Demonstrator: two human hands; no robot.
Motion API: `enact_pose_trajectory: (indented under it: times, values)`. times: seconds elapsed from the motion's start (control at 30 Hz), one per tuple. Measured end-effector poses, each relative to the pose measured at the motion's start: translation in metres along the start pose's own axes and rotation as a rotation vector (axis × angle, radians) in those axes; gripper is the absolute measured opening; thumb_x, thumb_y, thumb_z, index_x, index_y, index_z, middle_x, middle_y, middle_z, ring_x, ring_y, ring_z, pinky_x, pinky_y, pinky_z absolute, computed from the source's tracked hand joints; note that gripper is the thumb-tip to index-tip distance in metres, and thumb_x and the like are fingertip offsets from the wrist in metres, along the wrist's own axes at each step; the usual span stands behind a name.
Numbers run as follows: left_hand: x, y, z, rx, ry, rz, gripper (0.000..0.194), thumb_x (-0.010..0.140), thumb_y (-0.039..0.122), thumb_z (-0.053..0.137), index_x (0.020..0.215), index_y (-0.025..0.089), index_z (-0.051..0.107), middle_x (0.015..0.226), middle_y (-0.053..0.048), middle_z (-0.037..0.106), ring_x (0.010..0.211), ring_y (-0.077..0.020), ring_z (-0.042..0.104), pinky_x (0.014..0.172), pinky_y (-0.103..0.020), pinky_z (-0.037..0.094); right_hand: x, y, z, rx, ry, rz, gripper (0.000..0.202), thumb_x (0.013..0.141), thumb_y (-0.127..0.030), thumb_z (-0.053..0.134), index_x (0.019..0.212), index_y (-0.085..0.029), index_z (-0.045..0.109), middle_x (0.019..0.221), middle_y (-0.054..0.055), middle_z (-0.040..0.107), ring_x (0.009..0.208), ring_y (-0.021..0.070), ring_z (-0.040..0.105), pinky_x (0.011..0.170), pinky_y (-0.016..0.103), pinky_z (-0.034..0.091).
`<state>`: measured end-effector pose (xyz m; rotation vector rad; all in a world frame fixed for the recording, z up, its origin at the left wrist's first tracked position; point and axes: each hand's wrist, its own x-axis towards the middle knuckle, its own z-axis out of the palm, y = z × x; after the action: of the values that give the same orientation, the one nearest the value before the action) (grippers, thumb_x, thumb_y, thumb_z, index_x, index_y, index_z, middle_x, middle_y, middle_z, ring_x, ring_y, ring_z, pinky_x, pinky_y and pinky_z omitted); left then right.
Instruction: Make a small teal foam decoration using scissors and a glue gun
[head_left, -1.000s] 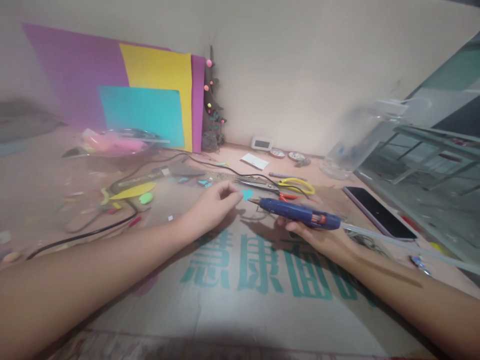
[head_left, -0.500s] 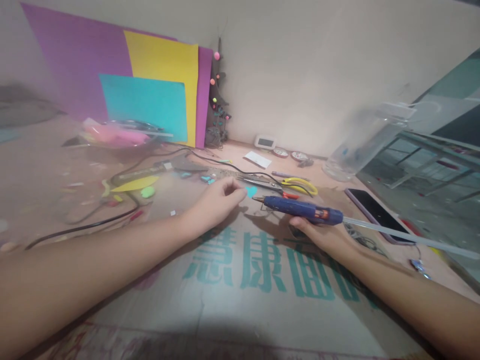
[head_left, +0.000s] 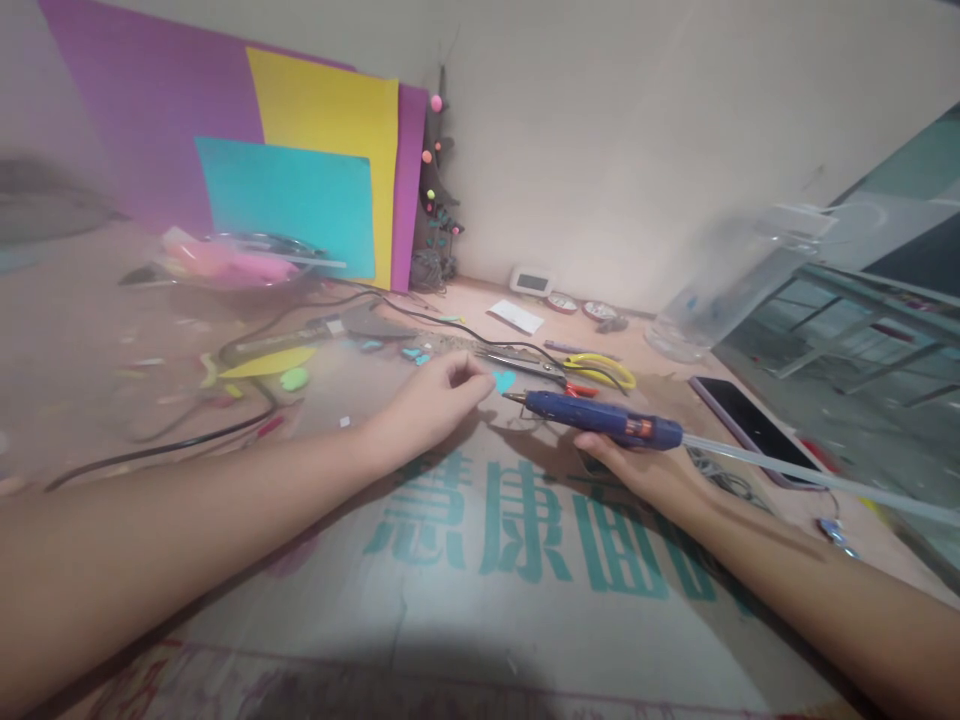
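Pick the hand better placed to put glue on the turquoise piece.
Right, likely: the right hand holds the glue gun, its nozzle beside the turquoise piece. The left hand seems to pinch that piece.

Beyond the left hand (head_left: 450, 395) and right hand (head_left: 622, 460), a plain, pale grey wall (head_left: 570, 130) rises behind the pinkish worktop (head_left: 484, 296). Past the worktop's edge, to the right of the right hand, lies a grey floor (head_left: 795, 395) with a light-framed table (head_left: 885, 300) on it. Behind that, a dark area and a greenish one are too blurred to identify. The light is dim, with soft shadows below both hands.
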<state>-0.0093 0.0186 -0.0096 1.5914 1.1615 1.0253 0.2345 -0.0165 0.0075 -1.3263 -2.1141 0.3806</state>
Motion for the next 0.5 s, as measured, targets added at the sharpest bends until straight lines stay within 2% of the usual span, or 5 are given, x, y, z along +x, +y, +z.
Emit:
enact_pose_trajectory:
  times: [0.2,0.5]
  values:
    - [-0.0027,0.0026,-0.0007,-0.001,-0.021,-0.022,0.019,0.082,0.035,0.055,0.072,0.020,0.051,0.055,0.006,0.051,0.044,-0.0085,0.039,0.044,-0.022,0.028,0.0008,0.0022,0.0011,-0.030,0.032,-0.065,0.024,0.082,-0.043,0.065,0.069,-0.025,0.059,0.054,-0.004,0.054,0.054,0.0177,0.056,0.053,0.028,0.046]
    - [-0.0031,0.0072,-0.0011,0.001,-0.015,-0.047,0.018,0.081,0.033,0.055,0.070,0.020,0.050,0.053,0.006,0.050,0.042,-0.0086,0.037,0.043,-0.022,0.027,0.0007,0.0003,0.0026,-0.040,0.046,-0.047,0.025,0.082,-0.043,0.064,0.066,-0.026,0.055,0.052,-0.004,0.053,0.050,0.0167,0.054,0.049,0.027,0.043]
